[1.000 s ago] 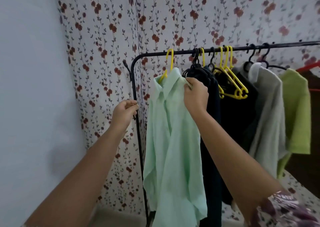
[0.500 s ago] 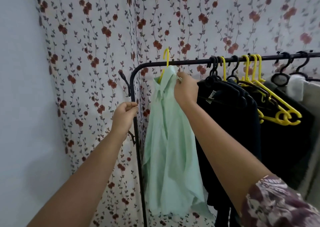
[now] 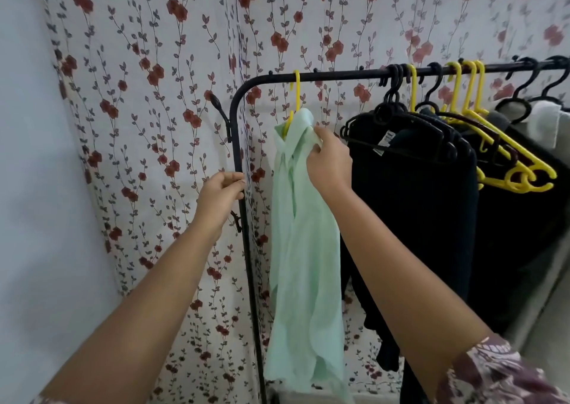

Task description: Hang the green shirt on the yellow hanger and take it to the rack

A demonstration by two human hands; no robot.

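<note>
The pale green shirt (image 3: 303,249) hangs on a yellow hanger (image 3: 295,95) whose hook sits over the black rack's top bar (image 3: 339,75), near the left bend. My right hand (image 3: 330,164) pinches the shirt's shoulder just below the collar. My left hand (image 3: 220,194) is curled around the rack's left upright post (image 3: 246,249). The hanger's arms are hidden inside the shirt.
To the right on the bar hang dark garments on black hangers (image 3: 410,188), several bare yellow hangers (image 3: 499,154) and a pale garment (image 3: 546,123) at the edge. A floral sheet (image 3: 154,95) covers the wall behind; a plain wall (image 3: 37,218) stands at the left.
The shirt has turned edge-on and now hangs narrow at the bar's left end. My right hand stayed on its shoulder; my left hand stayed on the post. The view shifted left and closer.
</note>
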